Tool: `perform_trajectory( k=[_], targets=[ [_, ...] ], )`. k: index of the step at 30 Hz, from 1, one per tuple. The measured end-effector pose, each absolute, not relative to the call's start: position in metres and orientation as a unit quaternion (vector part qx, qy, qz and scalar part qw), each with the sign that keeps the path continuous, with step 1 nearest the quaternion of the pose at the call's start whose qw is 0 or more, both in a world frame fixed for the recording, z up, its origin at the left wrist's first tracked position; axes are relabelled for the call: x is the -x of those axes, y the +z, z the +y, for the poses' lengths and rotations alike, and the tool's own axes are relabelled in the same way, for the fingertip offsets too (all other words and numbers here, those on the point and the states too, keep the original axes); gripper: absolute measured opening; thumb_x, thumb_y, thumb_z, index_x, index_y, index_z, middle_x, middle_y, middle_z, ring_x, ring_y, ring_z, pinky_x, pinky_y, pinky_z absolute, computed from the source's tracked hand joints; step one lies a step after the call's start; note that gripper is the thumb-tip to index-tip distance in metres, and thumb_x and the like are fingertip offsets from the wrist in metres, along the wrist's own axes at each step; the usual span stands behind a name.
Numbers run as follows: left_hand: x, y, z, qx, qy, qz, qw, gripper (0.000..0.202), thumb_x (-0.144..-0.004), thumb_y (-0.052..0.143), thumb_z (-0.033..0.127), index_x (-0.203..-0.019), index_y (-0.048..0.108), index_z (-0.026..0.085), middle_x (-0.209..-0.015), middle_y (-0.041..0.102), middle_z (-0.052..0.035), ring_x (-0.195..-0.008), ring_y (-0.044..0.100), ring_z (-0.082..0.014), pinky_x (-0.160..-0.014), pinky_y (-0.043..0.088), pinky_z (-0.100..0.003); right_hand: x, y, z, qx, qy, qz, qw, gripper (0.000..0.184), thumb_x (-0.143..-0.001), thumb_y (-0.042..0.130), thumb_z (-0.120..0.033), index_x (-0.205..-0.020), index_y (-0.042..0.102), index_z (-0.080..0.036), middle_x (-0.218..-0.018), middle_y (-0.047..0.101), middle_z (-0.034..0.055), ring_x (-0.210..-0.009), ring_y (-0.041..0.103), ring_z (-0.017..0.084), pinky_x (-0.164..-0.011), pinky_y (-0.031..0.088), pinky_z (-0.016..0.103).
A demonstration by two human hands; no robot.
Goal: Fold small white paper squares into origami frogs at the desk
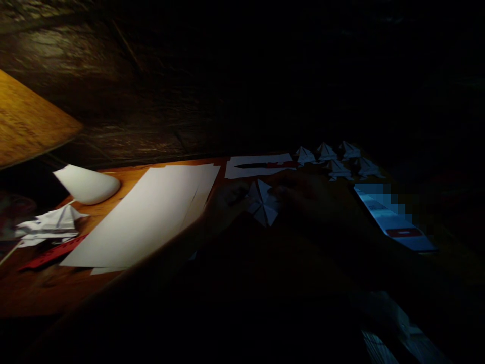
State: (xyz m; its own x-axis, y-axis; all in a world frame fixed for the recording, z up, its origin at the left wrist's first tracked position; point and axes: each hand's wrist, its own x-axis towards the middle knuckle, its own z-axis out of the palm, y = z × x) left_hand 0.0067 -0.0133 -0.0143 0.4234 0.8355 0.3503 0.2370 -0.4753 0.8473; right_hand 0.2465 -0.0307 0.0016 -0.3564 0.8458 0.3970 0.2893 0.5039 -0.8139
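Note:
A small folded white paper (264, 203), pointed at top and bottom with creases meeting in its middle, is held up between my two hands. My left hand (231, 194) pinches its left side, the fingers closed and in deep shadow. On its right side my right hand (297, 192) grips the edge, its fingers also closed and hard to make out in the dark. Behind the hands, a knife (265, 165) with a dark blade and red handle lies on white paper (242, 173).
Several folded paper figures (339, 169) stand at the back right, above a lit phone (394, 222). Left are a stack of white sheets (151, 217), a red strip (56, 252), a crumpled-looking folded paper (53, 225), a white rounded object (89, 185) and a lampshade (30, 121).

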Motion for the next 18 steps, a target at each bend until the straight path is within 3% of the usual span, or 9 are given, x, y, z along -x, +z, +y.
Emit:
perform_trajectory(
  k=[3, 8, 18],
  targets=[
    [-0.009, -0.014, -0.016, -0.722, 0.414, 0.36, 0.421, 0.016, -0.09, 0.066, 0.03, -0.098, 0.068, 0.017, -0.096, 0.076, -0.0057, -0.088, 0.072, -0.0175, -0.077, 0.06, -0.032, -0.243, 0.006, -0.038, 0.347, 0.42, -0.717, 0.435, 0.026, -0.094, 0.066, -0.038, -0.112, 0.071, -0.02, -0.112, 0.075, 0.0073, -0.099, 0.071, 0.023, -0.083, 0.056, 0.033],
    [-0.009, -0.015, -0.015, -0.697, 0.412, 0.355, 0.468, 0.021, -0.086, 0.068, 0.029, -0.102, 0.065, 0.016, -0.093, 0.076, -0.006, -0.082, 0.073, -0.0171, -0.072, 0.061, -0.031, -0.24, 0.006, -0.037, 0.334, 0.489, -0.695, 0.409, 0.026, -0.086, 0.073, -0.029, -0.11, 0.071, -0.018, -0.111, 0.075, 0.0075, -0.099, 0.071, 0.022, -0.086, 0.055, 0.035],
    [-0.011, -0.017, -0.012, -0.697, 0.387, 0.383, 0.467, 0.029, -0.075, 0.077, 0.031, -0.097, 0.063, 0.017, -0.092, 0.073, -0.0033, -0.084, 0.071, -0.0169, -0.076, 0.06, -0.03, -0.245, -0.005, -0.025, 0.372, 0.392, -0.744, 0.393, 0.021, -0.085, 0.067, -0.021, -0.105, 0.075, -0.023, -0.105, 0.076, 0.0045, -0.094, 0.07, 0.022, -0.085, 0.055, 0.037]
  ],
)
